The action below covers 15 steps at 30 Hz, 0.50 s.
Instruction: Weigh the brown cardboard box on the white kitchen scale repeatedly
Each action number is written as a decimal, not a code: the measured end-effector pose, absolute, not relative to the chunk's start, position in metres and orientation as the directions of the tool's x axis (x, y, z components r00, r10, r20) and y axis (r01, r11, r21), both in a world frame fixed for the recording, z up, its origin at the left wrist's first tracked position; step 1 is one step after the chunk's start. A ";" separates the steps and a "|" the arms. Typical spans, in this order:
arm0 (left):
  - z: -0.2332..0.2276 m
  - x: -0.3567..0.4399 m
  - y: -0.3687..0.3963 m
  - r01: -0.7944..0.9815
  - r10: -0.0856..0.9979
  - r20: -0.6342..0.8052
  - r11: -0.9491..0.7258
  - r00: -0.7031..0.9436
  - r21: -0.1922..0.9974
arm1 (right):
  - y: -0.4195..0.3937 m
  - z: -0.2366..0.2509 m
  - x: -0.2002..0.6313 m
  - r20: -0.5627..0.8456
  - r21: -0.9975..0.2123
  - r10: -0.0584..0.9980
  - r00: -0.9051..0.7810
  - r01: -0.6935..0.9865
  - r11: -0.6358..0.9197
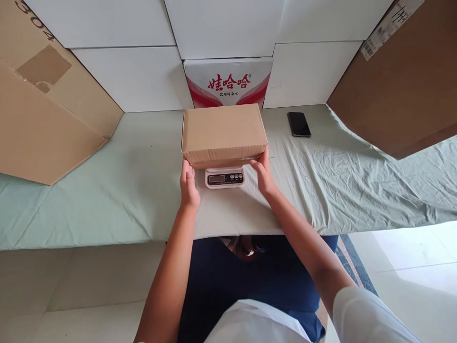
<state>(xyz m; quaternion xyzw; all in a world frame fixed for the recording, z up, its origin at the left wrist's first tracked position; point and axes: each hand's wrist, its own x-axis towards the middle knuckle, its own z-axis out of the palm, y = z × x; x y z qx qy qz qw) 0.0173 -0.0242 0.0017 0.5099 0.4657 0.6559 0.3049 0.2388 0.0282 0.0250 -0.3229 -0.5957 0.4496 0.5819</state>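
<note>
**Brown cardboard box [225, 128] gripped two-handed over a digital scale [224, 179]**

The box is at the centre, covering most of the scale, whose front panel peeks out at 6 o'clock; whether box and platform touch cannot be told. Good handling here would mean keeping the box level, centred over the platform, with even pressure from both sides and the fingers clear of the scale.

The left hand [189, 186] clasps the near-left corner at 7 to 8 o'clock; the right hand [264, 176] clasps the near-right corner at 4, thumb by the lower front edge. Most other fingers are hidden. Both forearms reach in from below, the right more slanted.

Farther out, a black smartphone [299, 125] lies at 3 o'clock, and a Wahaha water carton [228, 83] stands at 12.
</note>
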 end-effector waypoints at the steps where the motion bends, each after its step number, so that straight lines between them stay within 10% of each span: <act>1: 0.001 0.016 -0.023 0.071 0.878 0.376 -0.372 -0.296 0.925 | 0.029 0.026 0.238 0.404 -0.911 0.907 -0.118 -0.140 0.387; 15: 0.004 0.014 -0.017 0.120 0.880 0.386 -0.367 -0.277 0.922 | 0.032 0.023 0.239 0.349 -0.936 0.930 -0.115 -0.088 0.340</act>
